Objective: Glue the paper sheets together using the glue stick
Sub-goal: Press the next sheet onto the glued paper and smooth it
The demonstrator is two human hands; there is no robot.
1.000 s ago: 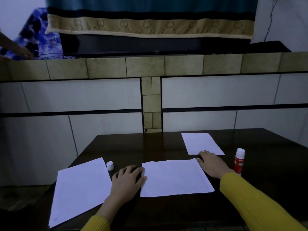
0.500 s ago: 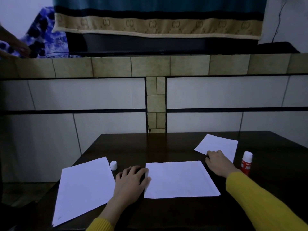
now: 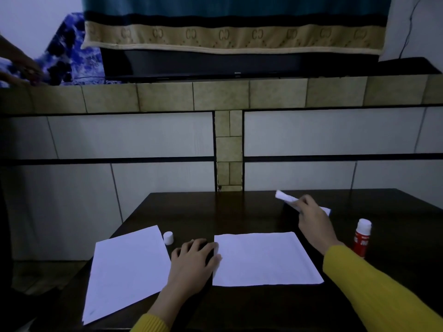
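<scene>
Now paper sheet (image 3: 286,198) between right fingers (image 3: 302,204).

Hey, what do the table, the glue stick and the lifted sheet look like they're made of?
Table: dark, probably varnished wood, faintly glossy. Glue stick: looks like plastic, a red printed body with a smooth white top. Lifted sheet: thin matte white paper, bending where the right hand pinches it.

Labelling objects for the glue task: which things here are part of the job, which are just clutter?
Job:
- small sheet, lifted by right hand
- middle sheet, left hand at its edge
- left sheet
- glue stick, upright, uncapped
- white cap

Clutter:
- patterned cloth draped above the ledge
- blue floral fabric
- another person's hand, far left
</scene>
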